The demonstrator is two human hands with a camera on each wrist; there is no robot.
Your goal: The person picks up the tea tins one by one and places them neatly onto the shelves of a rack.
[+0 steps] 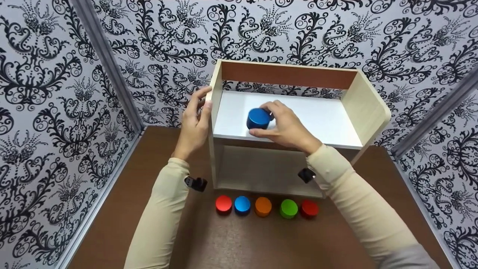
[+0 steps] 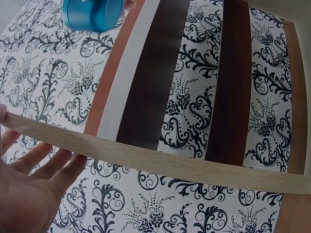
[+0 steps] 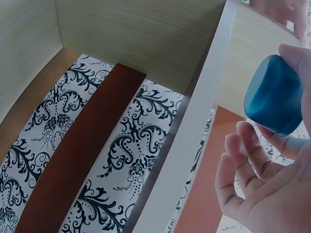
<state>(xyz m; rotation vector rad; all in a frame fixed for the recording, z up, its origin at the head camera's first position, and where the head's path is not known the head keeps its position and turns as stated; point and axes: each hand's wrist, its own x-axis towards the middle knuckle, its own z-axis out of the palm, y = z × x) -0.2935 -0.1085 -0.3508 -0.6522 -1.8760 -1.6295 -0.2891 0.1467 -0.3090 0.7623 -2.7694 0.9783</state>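
My right hand (image 1: 287, 125) holds a blue cylinder (image 1: 258, 118) between thumb and fingers, over the white upper board of a small wooden shelf (image 1: 291, 68). From the right wrist view, the blue cylinder (image 3: 274, 94) is tilted, with the thumb on one side and fingertips beneath. Whether it touches the board is unclear. My left hand (image 1: 194, 121) grips the front edge of the shelf's left side panel, thumb on the edge. In the left wrist view, the fingers of the left hand (image 2: 34, 189) lie along the panel's outer side (image 2: 146, 155).
In front of the shelf, a row of cylinders stands on the brown table (image 1: 231, 243): red (image 1: 223, 204), blue (image 1: 242, 205), orange (image 1: 263, 206), green (image 1: 288, 208) and another red one (image 1: 309, 209). Patterned walls (image 1: 168, 45) enclose the table's back and sides.
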